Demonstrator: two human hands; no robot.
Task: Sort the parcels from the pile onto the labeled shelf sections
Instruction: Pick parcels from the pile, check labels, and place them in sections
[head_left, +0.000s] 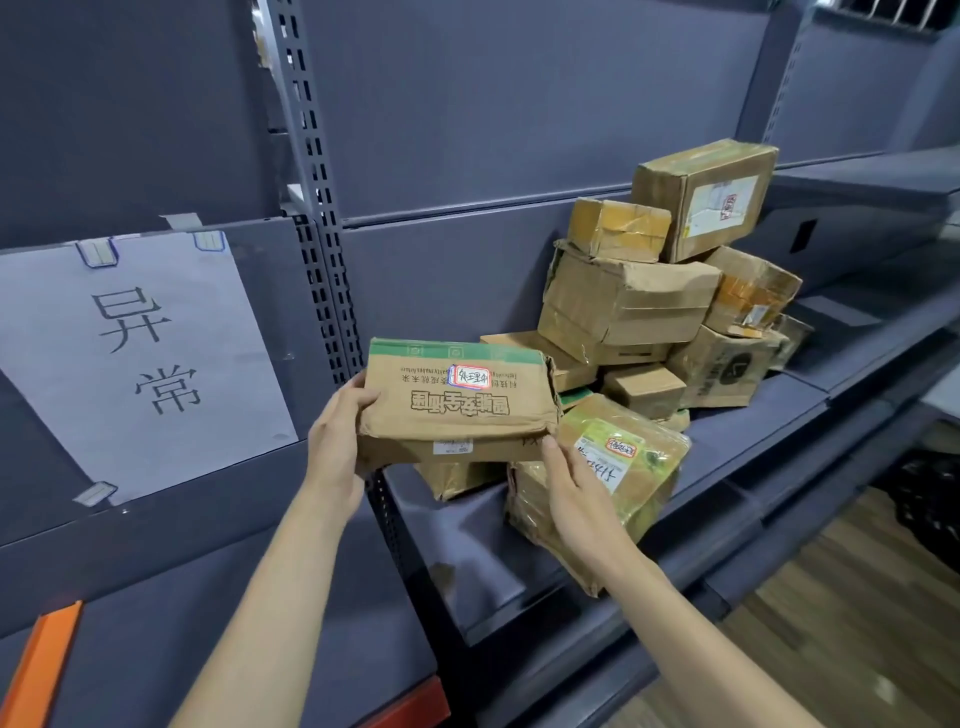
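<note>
A flat cardboard parcel (457, 400) with a green top strip and a red-and-white sticker is held up in front of the shelf upright. My left hand (337, 441) grips its left end, fingers curled round the edge. My right hand (571, 483) holds its lower right corner from below. Behind it a pile of brown parcels (649, 312) lies on the grey shelf (753, 447), several stacked against the back panel. A tape-wrapped parcel with a white label (623, 462) lies at the front of the pile, just right of my right hand.
A white paper sign with two black characters (140, 358) is taped to the back panel of the left shelf section. A perforated grey upright (322, 249) divides the two sections. An orange edge (41, 670) shows at bottom left. Wooden floor (857, 623) lies at lower right.
</note>
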